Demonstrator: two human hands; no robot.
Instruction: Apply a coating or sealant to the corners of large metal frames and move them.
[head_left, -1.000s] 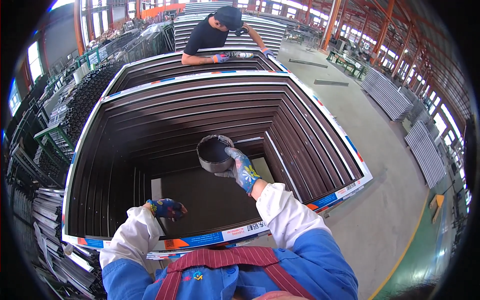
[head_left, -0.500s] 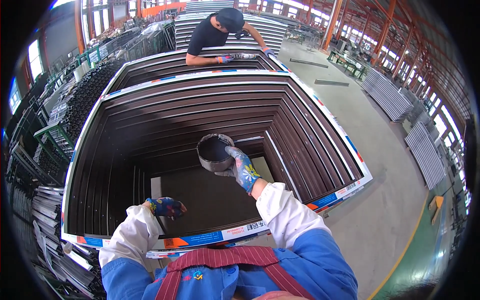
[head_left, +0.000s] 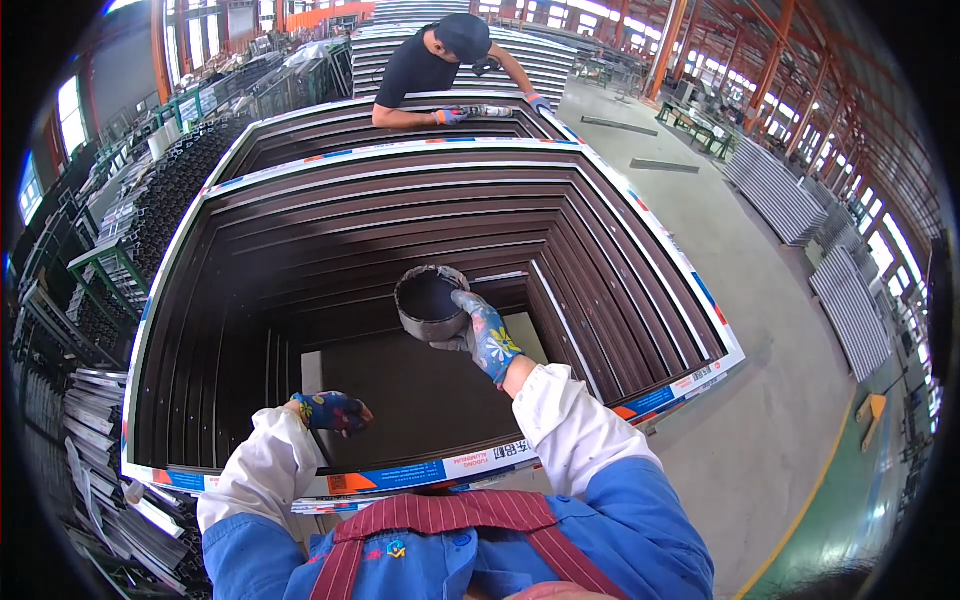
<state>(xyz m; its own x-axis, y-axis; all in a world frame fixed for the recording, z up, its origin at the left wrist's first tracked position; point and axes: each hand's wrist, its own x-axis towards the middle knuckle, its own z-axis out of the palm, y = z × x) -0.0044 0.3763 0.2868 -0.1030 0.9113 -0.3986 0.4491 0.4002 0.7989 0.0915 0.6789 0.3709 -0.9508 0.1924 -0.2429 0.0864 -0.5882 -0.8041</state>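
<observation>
My right hand (head_left: 487, 340), in a blue flowered glove, grips the near right rim of a round grey tub (head_left: 433, 328), thumb over its edge. The tub has a crusted rim and a dark inside; what it holds is too dark to make out. It is held above the middle opening of a stack of dark brown rectangular frames (head_left: 400, 210). My left hand (head_left: 335, 412), gloved with bare fingertips, is just inside the near left part of the stack. Its fingers are curled together in shadow, and anything between them is hidden.
Beyond, a co-worker (head_left: 420, 75) leans over a second frame stack (head_left: 330, 125) with a cartridge gun (head_left: 485, 111) in a gloved hand. Metal profiles (head_left: 110, 470) crowd the left side. Panel stacks (head_left: 780, 195) stand to the right on the grey floor (head_left: 720, 290).
The tub and my right hand have shifted very slightly. My left hand stays nearly where it was.
</observation>
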